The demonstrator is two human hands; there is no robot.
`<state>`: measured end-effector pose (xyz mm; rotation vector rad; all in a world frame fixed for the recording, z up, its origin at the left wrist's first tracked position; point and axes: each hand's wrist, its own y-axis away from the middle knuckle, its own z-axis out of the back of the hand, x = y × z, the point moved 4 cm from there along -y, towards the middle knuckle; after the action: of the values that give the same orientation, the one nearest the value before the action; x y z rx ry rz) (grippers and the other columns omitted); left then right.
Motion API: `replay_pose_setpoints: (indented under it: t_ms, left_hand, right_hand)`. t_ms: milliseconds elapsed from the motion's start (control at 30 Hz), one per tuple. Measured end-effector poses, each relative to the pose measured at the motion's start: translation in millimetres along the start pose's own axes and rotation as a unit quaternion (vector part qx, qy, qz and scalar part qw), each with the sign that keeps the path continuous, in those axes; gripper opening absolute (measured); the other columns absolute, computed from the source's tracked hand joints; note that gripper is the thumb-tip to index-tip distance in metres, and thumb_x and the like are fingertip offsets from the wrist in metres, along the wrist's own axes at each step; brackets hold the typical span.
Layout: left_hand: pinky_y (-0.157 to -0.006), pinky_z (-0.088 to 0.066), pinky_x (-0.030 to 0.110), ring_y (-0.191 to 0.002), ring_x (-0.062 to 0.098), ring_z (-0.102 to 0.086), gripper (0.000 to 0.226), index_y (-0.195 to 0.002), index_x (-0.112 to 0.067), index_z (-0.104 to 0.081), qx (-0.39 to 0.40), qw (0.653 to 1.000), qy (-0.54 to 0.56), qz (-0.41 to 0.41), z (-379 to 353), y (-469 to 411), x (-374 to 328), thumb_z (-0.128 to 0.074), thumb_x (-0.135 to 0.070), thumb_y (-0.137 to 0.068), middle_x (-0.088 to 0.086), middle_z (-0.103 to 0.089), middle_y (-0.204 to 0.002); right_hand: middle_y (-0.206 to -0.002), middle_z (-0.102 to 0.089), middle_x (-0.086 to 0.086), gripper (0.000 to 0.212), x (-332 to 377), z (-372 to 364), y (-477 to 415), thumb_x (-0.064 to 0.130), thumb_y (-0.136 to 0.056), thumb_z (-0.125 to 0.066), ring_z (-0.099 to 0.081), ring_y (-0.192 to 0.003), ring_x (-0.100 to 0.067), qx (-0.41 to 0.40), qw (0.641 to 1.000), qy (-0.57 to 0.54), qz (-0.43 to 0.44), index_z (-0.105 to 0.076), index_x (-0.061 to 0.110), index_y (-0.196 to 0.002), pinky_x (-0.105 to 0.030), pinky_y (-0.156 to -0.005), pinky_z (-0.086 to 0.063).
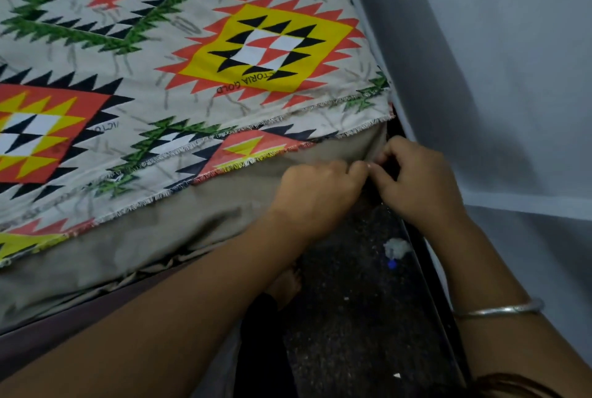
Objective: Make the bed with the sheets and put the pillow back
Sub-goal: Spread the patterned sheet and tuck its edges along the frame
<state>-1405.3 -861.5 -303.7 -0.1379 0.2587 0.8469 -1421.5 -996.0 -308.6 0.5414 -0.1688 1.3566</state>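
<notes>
At the cramped wall-side corner, left hand [317, 192] and right hand [421, 181] pinch the beige sheet [224, 208] at its edge.

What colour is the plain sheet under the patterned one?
Beige, no print. The plain sheet shows best in the head view.

Pale grey wall [496, 77] on rt w/ black skirting strip [427, 269] along its base, dark speckled floor [352, 317] next to it, small whitish crumpled scrap [396, 247] near strip, tiny blue bit [391, 264] just beside scrap.
</notes>
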Motion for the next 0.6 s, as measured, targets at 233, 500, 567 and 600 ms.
replay_pose_setpoints:
  t_ms: [233, 500, 567, 600]
  left_hand:
    - [-0.06, -0.048, 0.032, -0.079, 0.036, -0.065, 0.03, -0.108, 0.002, -0.058, 0.141, 0.975, 0.143, 0.092, -27.5, 32.5, -7.7, -0.055, -0.013, -0.082, 0.02, -0.066, -0.094]
    - [-0.061, -0.037, 0.034, -0.092, 0.032, -0.06, 0.021, -0.105, -0.016, -0.055, 0.183, 0.978, 0.053, 0.079, 12.4, 51.7, 15.4, -0.049, -0.032, -0.092, 0.008, -0.061, -0.104]
    - [-0.054, -0.029, 0.032, -0.082, 0.033, -0.061, 0.02, -0.099, -0.016, -0.055, 0.127, 0.986, 0.008, 0.106, 37.8, 75.0, 30.1, -0.055, -0.032, -0.087, 0.007, -0.059, -0.093]
    - [-0.055, -0.03, 0.032, -0.083, 0.032, -0.061, 0.026, -0.104, -0.016, -0.053, 0.155, 0.979, -0.011, 0.131, 39.3, 88.2, 40.1, -0.055, -0.035, -0.086, 0.007, -0.058, -0.096]
  right_hand:
    - [-0.114, -0.065, 0.001, 0.039, 33.0, -28.9, 3.3, 0.038, -0.091, -0.027, -0.058, -0.105, -0.024, 0.204, 0.958, 0.182, 0.081, -0.062, 0.03, -0.107, -0.041, -0.092, -0.036]
    - [-0.083, -0.058, -0.004, 0.017, 90.8, -15.3, -3.7, 0.035, -0.087, -0.051, -0.046, -0.071, -0.024, 0.207, 0.931, 0.285, 0.092, -0.063, 0.024, -0.091, -0.032, -0.066, -0.033]
    - [-0.088, -0.061, -0.004, 0.02, 120.1, -21.7, 10.6, 0.034, -0.085, -0.053, -0.058, -0.082, -0.029, 0.188, 0.947, 0.211, 0.151, -0.062, 0.025, -0.1, -0.033, -0.067, -0.038]
    - [-0.097, -0.064, -0.005, 0.022, 133.7, -30.9, 19.2, 0.033, -0.084, -0.053, -0.06, -0.091, -0.03, 0.202, 0.951, 0.158, 0.171, -0.061, 0.026, -0.103, -0.033, -0.069, -0.042]
